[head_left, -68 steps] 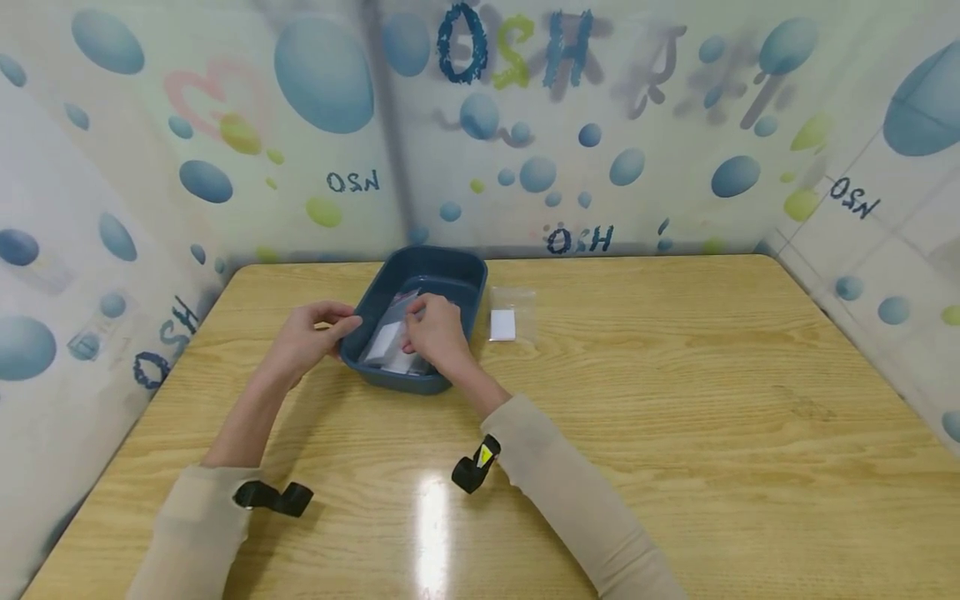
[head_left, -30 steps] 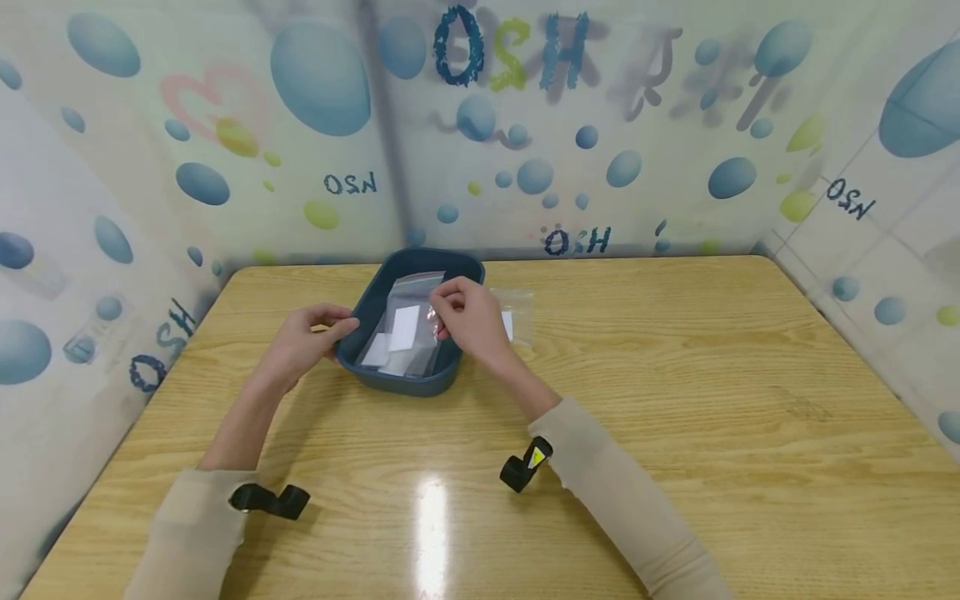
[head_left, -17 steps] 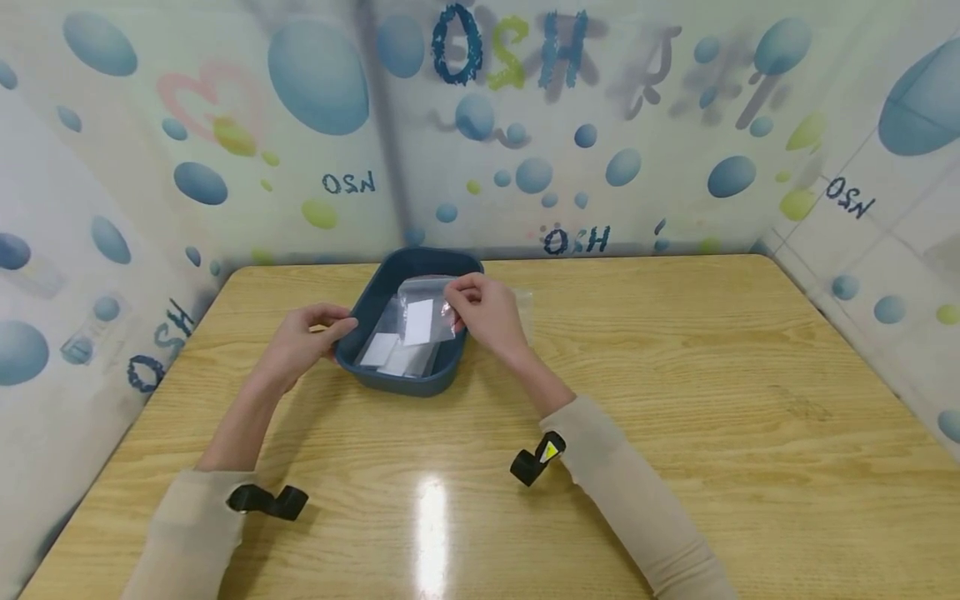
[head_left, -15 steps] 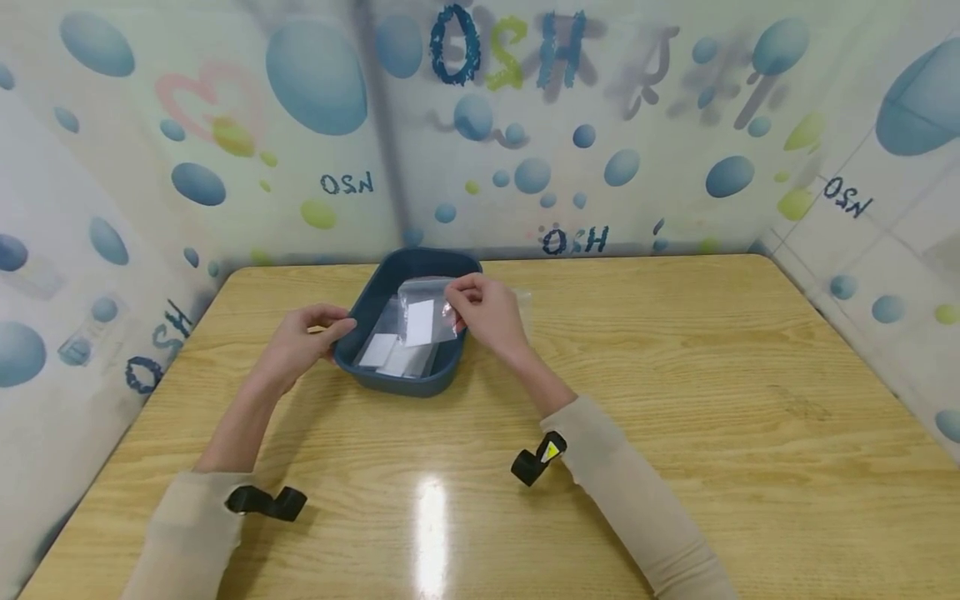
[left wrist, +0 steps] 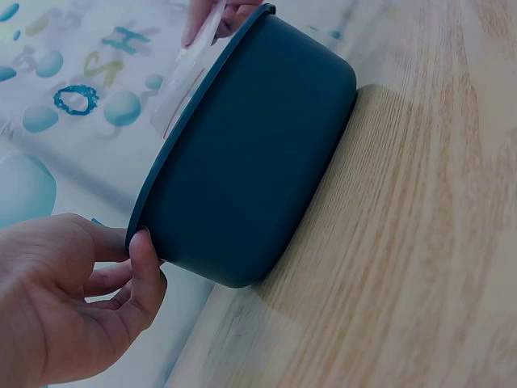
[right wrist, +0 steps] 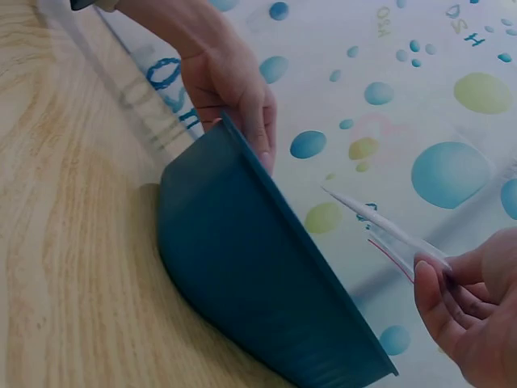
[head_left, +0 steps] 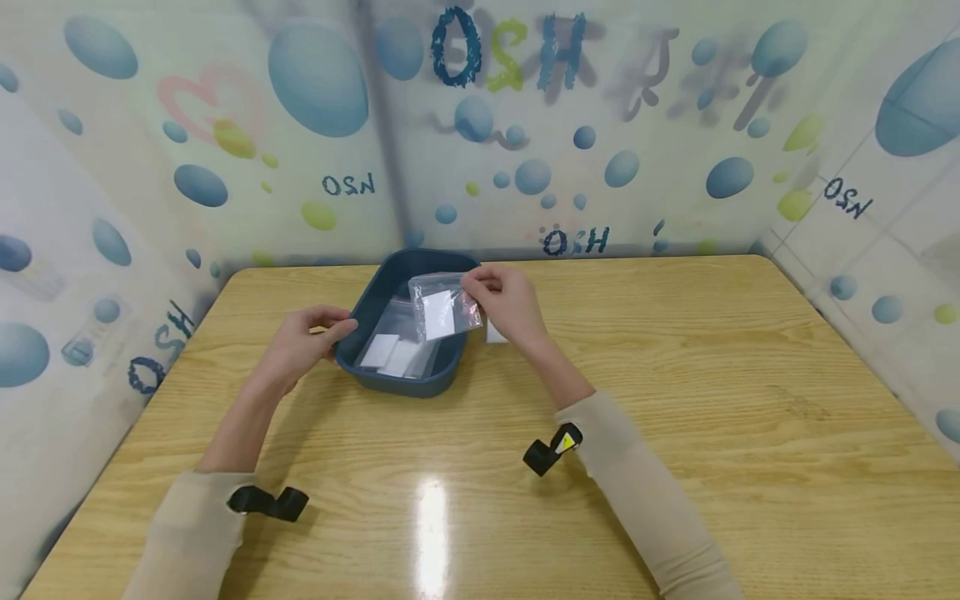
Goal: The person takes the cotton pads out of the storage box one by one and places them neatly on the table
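A dark blue plastic basin (head_left: 393, 386) stands at the table's back, left of centre. My left hand (head_left: 303, 343) pinches its left rim between thumb and fingers, as the left wrist view also shows on the basin's wall (left wrist: 250, 153). Between the thumb and fingers of my right hand (head_left: 513, 310) is the right edge of a clear zip-lock bag (head_left: 438, 310) with a white card inside. That bag is held up over the basin's right part, and the right wrist view shows the bag (right wrist: 388, 230) edge-on above the rim. Several similar bags (head_left: 401, 354) lie in the basin's near half.
Another zip-lock bag (head_left: 496, 335) with a white card lies on the wooden table (head_left: 675, 400) right of the basin, mostly hidden behind my right hand. A patterned curtain (head_left: 637, 125) stands right behind the table's back edge.
My right hand has drawn a bag up from the pile in the basin and moved it right and away from me. My left hand stays on the rim.
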{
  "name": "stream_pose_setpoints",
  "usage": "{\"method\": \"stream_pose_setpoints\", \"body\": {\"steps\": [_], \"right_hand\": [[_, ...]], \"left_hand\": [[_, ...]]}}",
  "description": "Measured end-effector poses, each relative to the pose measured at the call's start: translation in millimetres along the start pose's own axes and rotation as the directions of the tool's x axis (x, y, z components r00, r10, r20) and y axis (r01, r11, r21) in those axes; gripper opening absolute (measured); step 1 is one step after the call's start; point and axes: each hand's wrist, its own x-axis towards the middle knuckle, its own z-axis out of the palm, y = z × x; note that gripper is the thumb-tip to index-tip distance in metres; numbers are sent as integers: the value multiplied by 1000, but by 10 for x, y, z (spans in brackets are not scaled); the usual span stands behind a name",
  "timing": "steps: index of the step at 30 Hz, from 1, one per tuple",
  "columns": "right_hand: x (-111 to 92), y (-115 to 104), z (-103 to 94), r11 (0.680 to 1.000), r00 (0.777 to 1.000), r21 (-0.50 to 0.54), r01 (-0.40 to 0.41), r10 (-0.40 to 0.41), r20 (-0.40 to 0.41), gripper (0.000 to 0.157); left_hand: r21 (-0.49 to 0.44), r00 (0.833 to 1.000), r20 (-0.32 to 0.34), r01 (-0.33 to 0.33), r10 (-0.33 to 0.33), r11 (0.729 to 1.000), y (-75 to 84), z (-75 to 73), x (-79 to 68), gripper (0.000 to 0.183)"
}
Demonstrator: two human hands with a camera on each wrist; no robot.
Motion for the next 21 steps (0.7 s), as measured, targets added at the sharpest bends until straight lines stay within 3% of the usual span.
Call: {"method": "stream_pose_setpoints", "body": {"steps": [5, 14, 21], "right_hand": [[26, -18, -114, 998, 999, 39, -44, 45, -17, 21], [74, -5, -299, 995, 998, 89, -33, 37, -47, 20], [98, 15, -416, 992, 994, 108, -71, 80, -78, 21]], "left_hand": [[-5, 1000, 3, -6, 6, 1000, 6, 2, -2, 49], [5, 1000, 4, -1, 1, 1000, 10, -1, -7, 49], [2, 1000, 2, -4, 4, 1000, 13, 3, -6, 48]]}}
